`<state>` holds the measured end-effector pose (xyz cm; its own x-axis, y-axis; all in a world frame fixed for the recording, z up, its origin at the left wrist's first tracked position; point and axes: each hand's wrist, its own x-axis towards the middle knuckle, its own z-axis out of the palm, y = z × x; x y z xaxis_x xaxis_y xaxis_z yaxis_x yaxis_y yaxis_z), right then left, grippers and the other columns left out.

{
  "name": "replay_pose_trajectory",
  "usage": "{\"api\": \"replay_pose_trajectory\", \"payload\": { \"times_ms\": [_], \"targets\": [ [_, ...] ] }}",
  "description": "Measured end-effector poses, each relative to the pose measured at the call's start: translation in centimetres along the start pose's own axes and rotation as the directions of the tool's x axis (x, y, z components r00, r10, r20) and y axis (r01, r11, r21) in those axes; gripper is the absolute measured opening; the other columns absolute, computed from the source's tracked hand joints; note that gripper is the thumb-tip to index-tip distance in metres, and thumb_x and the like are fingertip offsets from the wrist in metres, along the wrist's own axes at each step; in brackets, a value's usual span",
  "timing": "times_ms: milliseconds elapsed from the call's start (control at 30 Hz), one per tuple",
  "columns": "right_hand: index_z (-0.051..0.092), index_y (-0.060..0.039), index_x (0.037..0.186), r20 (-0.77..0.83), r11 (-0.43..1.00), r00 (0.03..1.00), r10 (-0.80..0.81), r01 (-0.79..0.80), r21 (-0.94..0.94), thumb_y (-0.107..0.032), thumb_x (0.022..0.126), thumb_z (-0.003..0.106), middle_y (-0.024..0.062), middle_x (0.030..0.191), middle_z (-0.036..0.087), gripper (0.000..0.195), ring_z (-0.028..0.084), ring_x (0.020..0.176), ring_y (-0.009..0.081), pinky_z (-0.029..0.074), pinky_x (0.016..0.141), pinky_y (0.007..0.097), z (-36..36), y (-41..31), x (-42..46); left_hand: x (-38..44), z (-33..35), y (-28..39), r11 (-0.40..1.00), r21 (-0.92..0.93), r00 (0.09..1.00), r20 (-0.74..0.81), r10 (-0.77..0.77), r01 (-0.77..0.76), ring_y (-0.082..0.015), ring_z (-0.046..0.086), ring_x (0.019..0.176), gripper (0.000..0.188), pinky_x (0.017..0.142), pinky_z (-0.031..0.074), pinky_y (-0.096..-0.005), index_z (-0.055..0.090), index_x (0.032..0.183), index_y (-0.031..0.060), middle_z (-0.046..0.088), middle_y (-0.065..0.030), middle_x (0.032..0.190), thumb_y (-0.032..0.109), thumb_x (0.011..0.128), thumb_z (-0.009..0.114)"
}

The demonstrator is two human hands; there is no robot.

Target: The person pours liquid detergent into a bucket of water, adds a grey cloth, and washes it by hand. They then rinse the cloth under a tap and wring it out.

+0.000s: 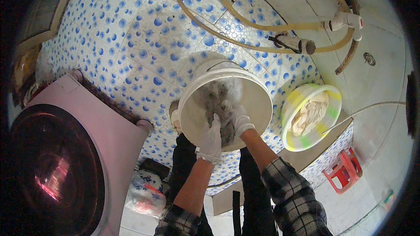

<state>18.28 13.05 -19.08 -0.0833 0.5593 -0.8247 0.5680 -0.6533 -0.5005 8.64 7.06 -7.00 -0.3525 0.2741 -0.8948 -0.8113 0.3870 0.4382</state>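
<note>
Both of my hands wear white gloves and reach into a large white plastic bucket [226,72] between my legs. My left hand [211,139] holds a wet, dark grey cloth [218,103], its thumb laid along the fabric. On the cloth's right side, my right hand [240,118] grips the same bunched fabric, its fingers partly hidden. The cloth hangs down inside the bucket, and whitish suds show near its far wall. To the right of the bucket, a yellow, green and white plastic basin [334,105] holds a cream cloth [310,114].
A pink machine with a dark round lid [59,170] stands at left. Yellowish hoses [197,21] run over the blue-dotted tile floor from a white valve fitting [344,21]. A red plastic stool [344,172] is at right; a plastic bag [146,193] lies beside the machine.
</note>
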Motion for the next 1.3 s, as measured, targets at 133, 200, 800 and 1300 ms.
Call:
{"api": "replay_pose_trajectory", "payload": {
  "times_ms": [133,200,800,1300],
  "targets": [
    [0.063,0.0000,0.102,0.101,0.983,0.978,-0.184,0.185,-0.005,-0.033,0.087,0.061,0.0132,0.097,0.066,0.036,0.058,0.101,0.0236,0.043,0.087,0.0364,-0.9,-7.7,-3.8,-2.0,-0.6,7.4,0.764,0.642,0.998,0.052,0.036,-0.061,-0.0319,0.055,0.105,0.049,0.091,0.042,-0.0376,0.045,0.124,-0.0042,0.057,-0.0195,0.115,0.033,0.092,0.052],
    [0.064,-0.0003,0.105,0.139,0.996,0.986,-0.094,0.094,0.010,-0.031,0.086,0.063,0.0126,0.100,0.066,0.037,0.059,0.099,0.0227,0.044,0.087,0.0350,-1.0,-9.1,-4.3,-2.0,-0.2,8.3,0.533,0.846,0.981,0.114,-0.155,-0.014,-0.0366,0.055,0.104,0.050,0.089,0.042,-0.0401,0.046,0.122,-0.0049,0.057,-0.0247,0.111,0.033,0.090,0.053],
    [0.049,-0.0020,0.121,0.098,0.648,0.885,-0.454,0.404,-0.645,0.007,0.076,0.049,0.0198,0.123,0.051,0.046,0.049,0.114,0.0344,0.039,0.097,0.0373,6.3,-3.4,5.6,0.7,-4.8,-2.2,0.822,0.386,0.901,0.066,0.428,-0.418,-0.0347,0.033,0.127,0.067,0.108,0.025,-0.0434,0.021,0.141,-0.0006,0.032,-0.0208,0.139,0.026,0.089,0.055],
    [0.059,-0.0013,0.085,0.528,0.941,0.814,-0.241,0.329,-0.079,-0.014,0.081,0.067,0.0060,0.082,0.061,0.015,0.058,0.076,0.0124,0.048,0.070,0.0278,-0.3,-16.1,-19.4,1.0,-2.5,5.0,0.824,-0.451,0.924,0.321,-0.208,0.343,-0.0175,0.056,0.099,0.045,0.080,0.051,-0.0326,0.046,0.126,0.0066,0.055,-0.0072,0.114,0.037,0.093,0.052]
  ]
}}
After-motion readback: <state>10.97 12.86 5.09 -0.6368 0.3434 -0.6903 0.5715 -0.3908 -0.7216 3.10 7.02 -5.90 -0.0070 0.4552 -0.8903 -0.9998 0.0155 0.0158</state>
